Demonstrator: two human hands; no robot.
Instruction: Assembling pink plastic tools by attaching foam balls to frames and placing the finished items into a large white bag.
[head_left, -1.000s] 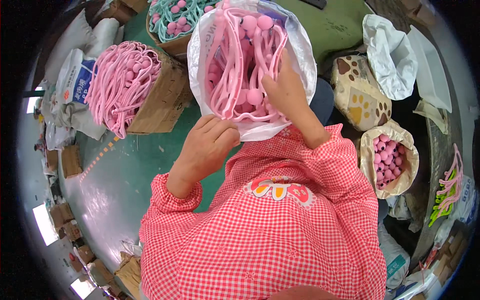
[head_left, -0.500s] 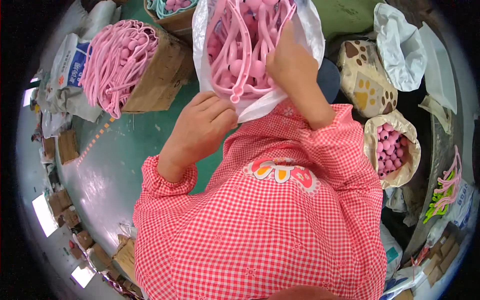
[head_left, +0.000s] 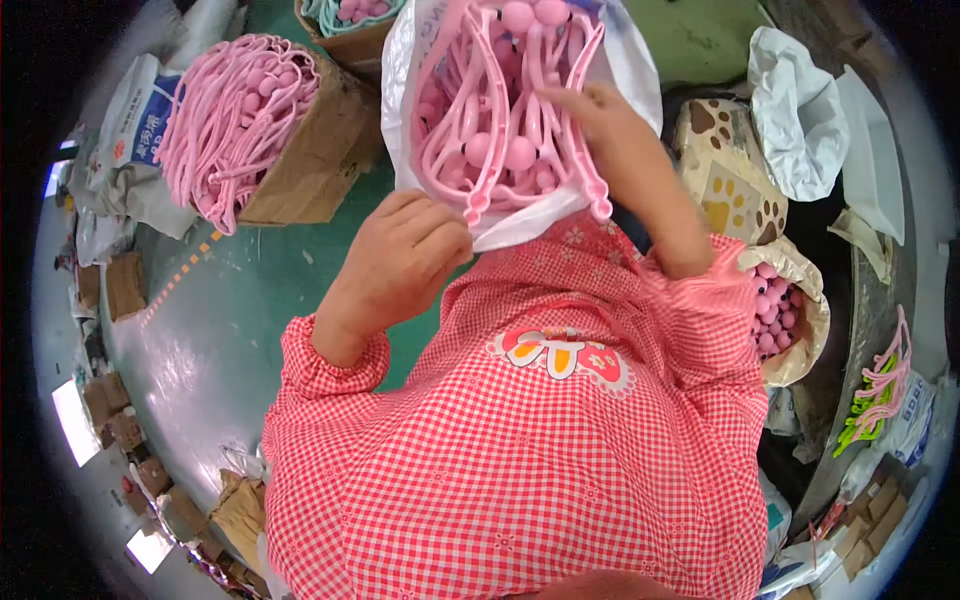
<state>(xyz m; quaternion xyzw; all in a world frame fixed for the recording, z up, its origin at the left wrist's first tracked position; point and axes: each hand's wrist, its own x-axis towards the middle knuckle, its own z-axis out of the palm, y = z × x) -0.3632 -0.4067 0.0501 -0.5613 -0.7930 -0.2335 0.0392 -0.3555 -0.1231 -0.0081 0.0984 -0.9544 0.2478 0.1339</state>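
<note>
A white sack (head_left: 398,110) full of pink plastic parts stands in front of me. On top lie two long curved pink strips, the left strip (head_left: 488,150) and the right strip (head_left: 577,150), with pink balls (head_left: 520,153) between them. My left hand (head_left: 408,255) is closed at the sack's near left rim, close to the left strip's lower end; what its fingers hold, if anything, is hidden. Over the right strip is my right hand (head_left: 628,150), its index finger stretched out toward the middle of the parts. Nothing shows in its grasp; its thumb is hidden.
To the left stands a cardboard box (head_left: 310,150) heaped with pink strips (head_left: 235,120). A box of teal parts (head_left: 345,18) sits behind it. At right are a paw-print cushion (head_left: 730,170), a bag of pink balls (head_left: 775,310) and a crumpled white bag (head_left: 800,110).
My right hand has shifted right and slightly down, its index finger now outstretched. The right strip's lower end has come into view over the sack's rim. My left hand has barely moved.
</note>
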